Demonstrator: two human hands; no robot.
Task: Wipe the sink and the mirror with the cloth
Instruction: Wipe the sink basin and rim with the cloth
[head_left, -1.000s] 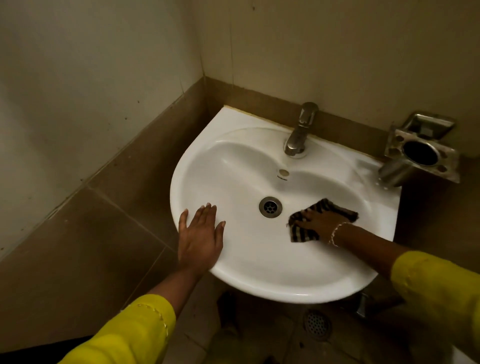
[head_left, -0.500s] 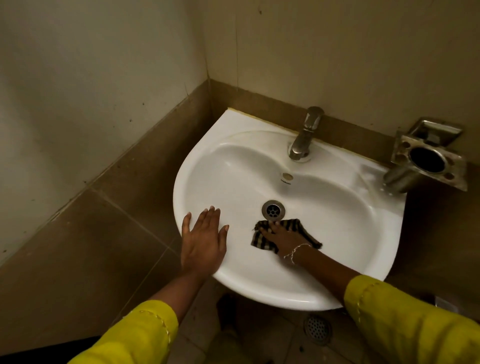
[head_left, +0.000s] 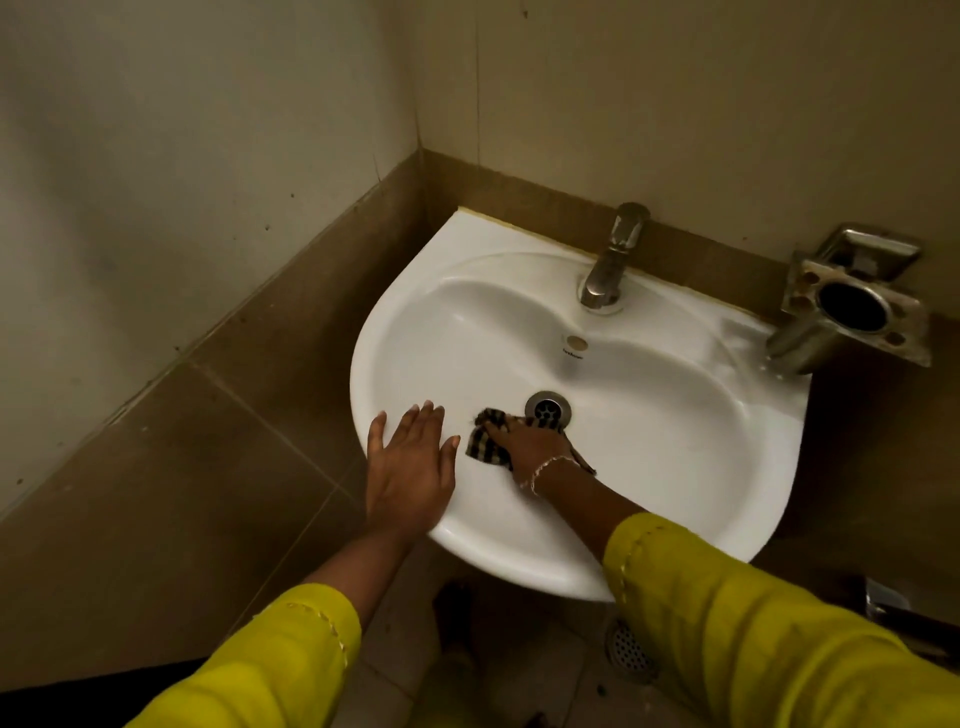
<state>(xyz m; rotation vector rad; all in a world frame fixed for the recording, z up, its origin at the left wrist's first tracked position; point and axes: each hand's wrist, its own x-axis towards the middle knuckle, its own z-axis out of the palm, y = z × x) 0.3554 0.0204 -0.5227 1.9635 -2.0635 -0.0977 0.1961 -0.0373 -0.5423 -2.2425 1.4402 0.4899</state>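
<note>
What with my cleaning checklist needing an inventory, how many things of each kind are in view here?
Sinks: 1, the white sink
Taps: 1, the tap
Cloths: 1, the striped cloth
Holders: 1, the metal holder
Drains: 2, the sink drain and the floor drain
Hands: 2, the left hand and the right hand
Mirrors: 0 in view
Total: 8
</note>
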